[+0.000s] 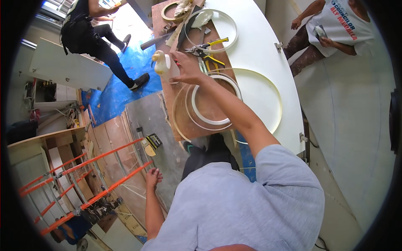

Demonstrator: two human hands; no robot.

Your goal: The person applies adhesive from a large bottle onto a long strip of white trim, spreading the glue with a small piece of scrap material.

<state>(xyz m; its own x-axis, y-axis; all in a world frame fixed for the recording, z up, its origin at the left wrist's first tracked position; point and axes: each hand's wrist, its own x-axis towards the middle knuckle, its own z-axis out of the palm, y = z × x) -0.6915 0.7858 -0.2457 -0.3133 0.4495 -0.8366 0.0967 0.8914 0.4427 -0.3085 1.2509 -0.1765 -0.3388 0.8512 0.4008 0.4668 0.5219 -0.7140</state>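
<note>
My right hand (188, 67) is raised over a brown board (184, 121) and grips a white squeeze bottle (165, 66) with a cream-coloured nozzle pointing left. Below that hand, coils of white edge strip (211, 121) lie looped on the board and reach onto the white curved panel (259, 46). Yellow-handled snips (209, 48) lie just beyond the hand. My left hand (153, 177) hangs low beside my body, fingers loosely apart and holding nothing, above the grey floor.
A ladder with orange rails (83, 175) lies at lower left beside stacked wooden boards. A yellow-and-black tool (150, 143) rests near the board's edge. One person in black (90, 35) crouches on blue sheeting; another in a white shirt (335, 29) is at upper right.
</note>
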